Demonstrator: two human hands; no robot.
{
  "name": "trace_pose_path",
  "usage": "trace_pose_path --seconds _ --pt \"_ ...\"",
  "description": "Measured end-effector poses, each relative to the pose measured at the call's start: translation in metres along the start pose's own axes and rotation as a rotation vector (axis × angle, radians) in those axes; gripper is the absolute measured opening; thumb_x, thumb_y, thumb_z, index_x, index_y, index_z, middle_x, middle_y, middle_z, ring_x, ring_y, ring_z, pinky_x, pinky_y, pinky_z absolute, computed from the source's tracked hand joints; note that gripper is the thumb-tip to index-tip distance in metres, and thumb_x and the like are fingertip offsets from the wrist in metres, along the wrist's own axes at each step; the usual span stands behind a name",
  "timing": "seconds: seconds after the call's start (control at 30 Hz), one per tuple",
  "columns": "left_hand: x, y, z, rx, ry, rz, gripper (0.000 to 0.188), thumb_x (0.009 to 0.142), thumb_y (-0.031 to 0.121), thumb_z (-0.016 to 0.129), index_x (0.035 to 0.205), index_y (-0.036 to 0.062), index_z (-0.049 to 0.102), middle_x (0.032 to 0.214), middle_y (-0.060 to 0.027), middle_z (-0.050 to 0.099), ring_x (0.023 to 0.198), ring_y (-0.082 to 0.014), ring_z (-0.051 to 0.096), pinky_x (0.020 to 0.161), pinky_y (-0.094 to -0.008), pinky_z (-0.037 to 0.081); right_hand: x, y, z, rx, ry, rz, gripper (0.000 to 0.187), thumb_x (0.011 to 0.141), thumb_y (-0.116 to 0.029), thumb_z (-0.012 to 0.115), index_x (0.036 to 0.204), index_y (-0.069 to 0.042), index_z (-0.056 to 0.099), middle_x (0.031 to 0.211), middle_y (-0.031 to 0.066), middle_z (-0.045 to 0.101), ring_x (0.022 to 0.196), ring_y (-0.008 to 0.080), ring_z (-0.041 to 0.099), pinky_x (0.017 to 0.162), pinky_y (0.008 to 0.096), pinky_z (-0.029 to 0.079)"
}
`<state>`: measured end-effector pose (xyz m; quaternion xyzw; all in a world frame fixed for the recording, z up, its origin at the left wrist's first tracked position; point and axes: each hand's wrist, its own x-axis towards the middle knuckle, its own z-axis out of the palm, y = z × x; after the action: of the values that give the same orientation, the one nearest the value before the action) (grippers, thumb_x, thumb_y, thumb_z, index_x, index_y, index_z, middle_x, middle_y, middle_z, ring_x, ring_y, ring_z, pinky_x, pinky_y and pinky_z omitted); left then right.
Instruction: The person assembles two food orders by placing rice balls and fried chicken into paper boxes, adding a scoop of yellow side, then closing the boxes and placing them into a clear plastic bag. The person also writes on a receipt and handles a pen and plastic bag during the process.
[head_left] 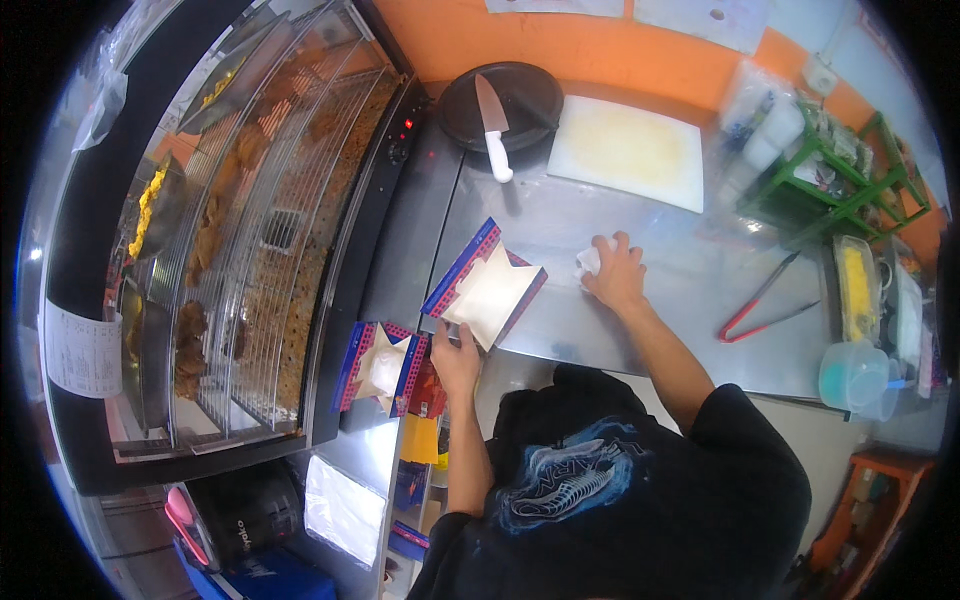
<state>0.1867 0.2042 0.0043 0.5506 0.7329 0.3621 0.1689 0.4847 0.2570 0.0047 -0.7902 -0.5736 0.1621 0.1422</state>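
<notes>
Black shirt bears lettering; the left hand touches a patterned box.

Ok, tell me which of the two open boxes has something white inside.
The near box, beside the glass cabinet and left of the left hand: a white lump sits in it, while the other box, at that hand, is empty.

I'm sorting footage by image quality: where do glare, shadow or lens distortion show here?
Head view: black corners and bowed edges on the display cabinet show fisheye distortion; head view: pale glare lies on the steel counter near the right hand; head view: a dark patch by the knife handle may be shadow or reflection.
</notes>
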Motion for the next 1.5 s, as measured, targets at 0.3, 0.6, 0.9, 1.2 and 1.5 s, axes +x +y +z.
trace_pose_path --seconds 0.3,0.6,0.9,1.2,1.5 --pt "-0.054 0.062 -0.021 -0.379 -0.265 0.222 0.073 0.090 0.010 0.076 0.153 0.0021 0.040 0.137 -0.0173 0.054 0.111 -0.0261 0.063 0.091 -0.0341 0.055 -0.017 0.002 -0.017 0.946 -0.352 -0.008 0.058 0.075 -0.021 0.084 0.127 -0.009 0.061 0.127 0.0174 0.058 0.123 0.0292 0.055 0.098 0.0413 0.050" --pt "-0.009 0.104 -0.026 -0.619 -0.370 0.290 0.062 0.082 0.003 0.083 0.139 0.0026 0.059 0.149 -0.0163 0.048 0.133 -0.0285 0.055 0.097 -0.0364 0.060 -0.052 -0.080 -0.039 1.281 -0.540 -0.053 0.067 0.085 -0.027 0.082 0.141 -0.004 0.054 0.140 0.0182 0.050 0.133 0.0286 0.048 0.113 0.0382 0.038" --pt "-0.002 0.104 -0.030 -0.899 -0.292 0.221 0.022 0.091 0.003 0.076 0.112 -0.0002 0.068 0.130 -0.0127 0.058 0.111 -0.0191 0.064 0.083 -0.0287 0.061 -0.074 -0.082 -0.077 0.851 -0.293 -0.590 0.099 0.068 -0.024 0.093 0.150 -0.003 0.042 0.141 0.0208 0.048 0.136 0.0359 0.044 0.116 0.0437 0.035" --pt "-0.004 0.125 -0.020 -1.074 -0.267 0.169 0.011 0.100 0.004 0.065 0.103 -0.0024 0.057 0.106 -0.0112 0.063 0.093 -0.0148 0.065 0.078 -0.0270 0.054 -0.076 -0.085 -0.064 0.881 0.055 -0.417 0.075 0.072 -0.006 0.081 0.141 -0.001 0.050 0.119 0.0143 0.065 0.111 0.0239 0.064 0.098 0.0362 0.050" --pt "-0.010 0.118 0.003 -0.933 -0.255 0.384 0.013 0.093 -0.004 0.069 0.092 -0.0007 0.057 0.104 -0.0160 0.066 0.092 -0.0205 0.066 0.080 -0.0307 0.053 -0.082 -0.090 -0.064 1.433 -0.150 -0.150 0.060 0.082 0.000 0.070 0.139 -0.001 0.049 0.115 0.0115 0.066 0.103 0.0168 0.064 0.088 0.0318 0.053"
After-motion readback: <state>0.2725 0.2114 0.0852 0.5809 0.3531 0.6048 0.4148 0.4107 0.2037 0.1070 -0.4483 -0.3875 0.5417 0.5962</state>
